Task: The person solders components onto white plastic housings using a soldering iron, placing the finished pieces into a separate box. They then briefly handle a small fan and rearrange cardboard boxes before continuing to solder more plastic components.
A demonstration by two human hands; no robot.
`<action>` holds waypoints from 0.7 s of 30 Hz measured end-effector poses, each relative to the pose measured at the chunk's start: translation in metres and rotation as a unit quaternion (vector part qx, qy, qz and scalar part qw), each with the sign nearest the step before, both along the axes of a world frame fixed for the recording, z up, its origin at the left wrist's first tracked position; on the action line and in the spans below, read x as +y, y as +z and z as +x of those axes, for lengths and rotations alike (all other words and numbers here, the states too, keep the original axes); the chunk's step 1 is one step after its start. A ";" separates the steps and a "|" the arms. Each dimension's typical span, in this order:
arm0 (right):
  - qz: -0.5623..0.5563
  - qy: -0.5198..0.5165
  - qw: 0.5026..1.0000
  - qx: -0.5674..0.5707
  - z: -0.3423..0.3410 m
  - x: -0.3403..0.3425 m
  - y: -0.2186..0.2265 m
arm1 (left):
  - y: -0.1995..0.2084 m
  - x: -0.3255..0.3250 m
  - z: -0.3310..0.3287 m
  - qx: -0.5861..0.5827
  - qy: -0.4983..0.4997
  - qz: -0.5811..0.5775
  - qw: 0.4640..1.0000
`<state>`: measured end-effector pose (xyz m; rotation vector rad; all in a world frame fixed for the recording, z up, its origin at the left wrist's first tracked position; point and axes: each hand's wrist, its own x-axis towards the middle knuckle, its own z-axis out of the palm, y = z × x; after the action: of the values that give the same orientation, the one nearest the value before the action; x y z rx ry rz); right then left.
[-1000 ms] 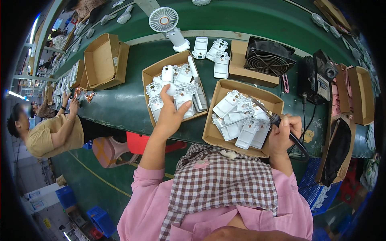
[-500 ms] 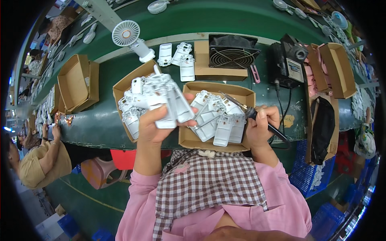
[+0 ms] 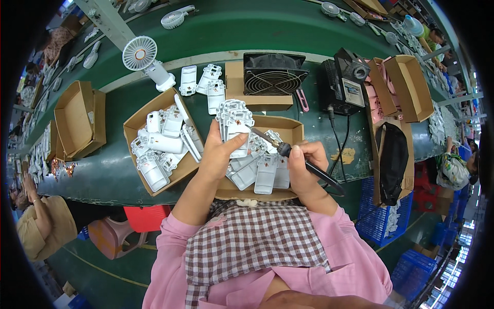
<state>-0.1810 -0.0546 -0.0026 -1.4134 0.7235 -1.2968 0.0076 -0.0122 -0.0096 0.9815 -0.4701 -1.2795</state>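
My left hand (image 3: 220, 152) is closed around several white plastic casings (image 3: 234, 114), held upright in a stack with small metal contacts showing. In my right hand (image 3: 307, 164) is a soldering iron (image 3: 323, 176), gripped by its black handle. Its thin tip points left and reaches the held casings; whether it touches them I cannot tell. Beneath both hands stands a cardboard box (image 3: 292, 124) with more white casings (image 3: 265, 174) in it. Left of my left hand, a second cardboard box (image 3: 188, 175) holds loose white casings (image 3: 163, 143).
Behind the boxes are a white handheld fan (image 3: 140, 53), loose casings (image 3: 189, 80), a black cooling fan (image 3: 274, 77) and a pink tool (image 3: 302, 100). A black soldering station (image 3: 346, 85) with cables stands right, before a box with a black pouch (image 3: 393, 159). A co-worker (image 3: 49, 221) sits left.
My left hand has brought the casings from above the left box rightward and lined them up. The soldering iron's tip has moved from over the middle box to the casings.
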 end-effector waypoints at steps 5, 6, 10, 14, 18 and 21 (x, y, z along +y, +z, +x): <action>-0.007 -0.007 1.000 0.022 0.003 -0.004 0.001 | 0.004 -0.001 0.000 0.008 -0.019 0.014 1.000; -0.016 -0.010 0.999 0.038 0.004 -0.004 0.001 | 0.005 -0.001 0.001 0.013 -0.019 0.021 1.000; -0.009 -0.007 0.999 0.053 0.005 -0.003 0.004 | 0.003 0.000 0.002 0.017 -0.027 0.022 0.999; -0.006 -0.008 0.998 0.057 0.006 -0.003 0.005 | 0.001 0.000 0.002 0.021 -0.027 0.020 0.999; -0.010 -0.010 0.998 0.061 0.006 -0.003 0.005 | 0.001 0.000 0.001 0.024 -0.027 0.014 0.999; -0.019 -0.013 0.997 0.069 0.007 -0.003 0.005 | 0.001 0.000 0.001 0.021 -0.027 0.014 0.999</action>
<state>-0.1740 -0.0581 0.0019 -1.5393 0.8163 -1.2476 0.0089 -0.0122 -0.0081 0.9688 -0.4501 -1.3558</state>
